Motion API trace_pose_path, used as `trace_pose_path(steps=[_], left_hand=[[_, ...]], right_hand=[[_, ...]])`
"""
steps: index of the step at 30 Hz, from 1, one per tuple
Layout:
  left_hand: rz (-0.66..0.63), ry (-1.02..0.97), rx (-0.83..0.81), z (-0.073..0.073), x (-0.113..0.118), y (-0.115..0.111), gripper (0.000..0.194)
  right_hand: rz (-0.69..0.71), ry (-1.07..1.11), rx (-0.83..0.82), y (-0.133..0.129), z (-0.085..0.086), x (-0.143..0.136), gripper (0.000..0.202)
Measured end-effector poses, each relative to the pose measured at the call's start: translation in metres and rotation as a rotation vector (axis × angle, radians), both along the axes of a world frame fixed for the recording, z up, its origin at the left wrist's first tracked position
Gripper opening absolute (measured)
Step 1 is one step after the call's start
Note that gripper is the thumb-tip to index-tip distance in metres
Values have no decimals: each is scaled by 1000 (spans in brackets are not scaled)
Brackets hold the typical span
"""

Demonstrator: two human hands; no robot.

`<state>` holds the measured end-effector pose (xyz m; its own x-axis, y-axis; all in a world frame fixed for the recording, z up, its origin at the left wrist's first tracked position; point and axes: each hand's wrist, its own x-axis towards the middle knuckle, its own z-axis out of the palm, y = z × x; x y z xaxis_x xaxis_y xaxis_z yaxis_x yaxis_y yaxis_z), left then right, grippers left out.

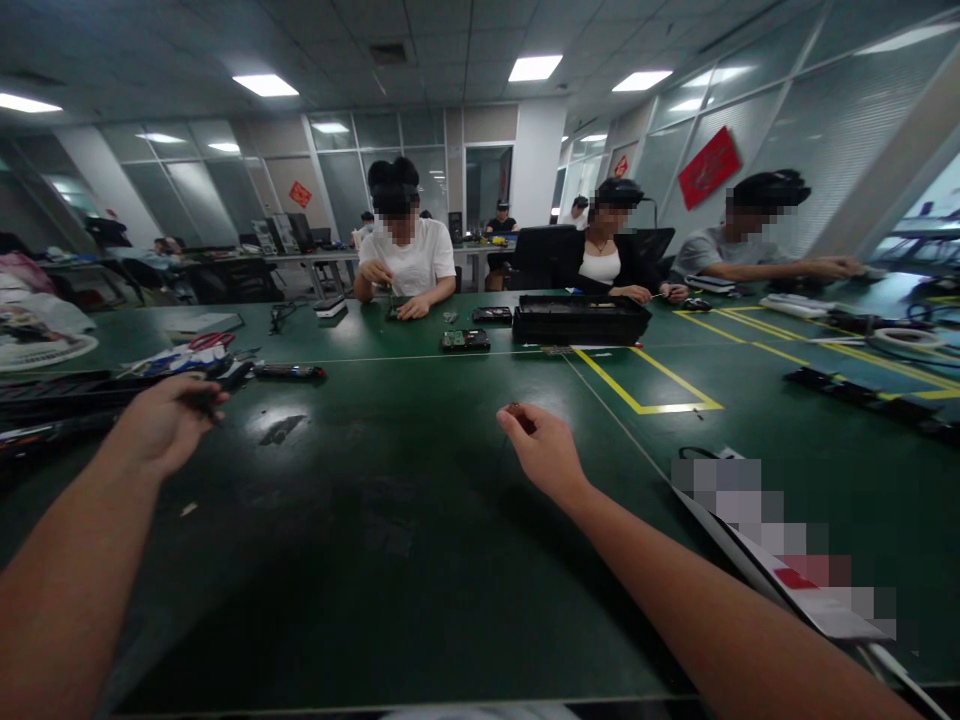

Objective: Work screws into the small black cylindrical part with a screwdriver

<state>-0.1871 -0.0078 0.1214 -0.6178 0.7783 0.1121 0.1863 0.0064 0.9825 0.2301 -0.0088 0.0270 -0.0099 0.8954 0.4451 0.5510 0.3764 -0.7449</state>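
Note:
My left hand [161, 425] is raised over the left side of the green table [420, 620]. Its fingers are curled round a small dark object [199, 401] whose kind I cannot make out. Close by are red-handled scissors [212, 341] and a dark, pen-like tool [289, 371]. Over the middle of the table is my right hand [546, 450], with thumb and fingers pinched together. Something small and brownish shows at its fingertips, too unclear to name. A dark flat patch [283, 430] lies on the tabletop between the hands.
A circuit board in a dark frame [465, 340] and a long black tray [581, 320] stand ahead. Yellow tape [679, 408] marks the table. A white power strip [795, 570] lies at the right. Co-workers [409, 240] sit across the table.

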Motion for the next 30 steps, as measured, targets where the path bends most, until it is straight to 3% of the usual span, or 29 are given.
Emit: trace_pose_path(steps=[2,5,10,12,15,17,23,30], left_hand=[[-122,-122,16,-3,39,9,14],[-344,-116,-3,-20,98,21,22],[-698,157,-5,-70,180,28,27],[-743,301,2,-91,200,27,26],[-742,378,42,-114,214,23,24],[-724,435,66,-121,215,19,24],[-738,622,120,-123,208,14,26],[-770,677,145,-126,208,14,25]], right_hand=[[8,19,-3,1,-1,0,31],[28,66,-26,2,-4,0,29],[27,122,-1,-1,-1,-1,27],[7,124,32,-3,2,-1,26],[8,168,61,-6,3,-1,29],[38,225,72,-8,2,-1,26],[103,375,119,-13,0,-3,21],[153,224,56,-11,0,-3,21]])
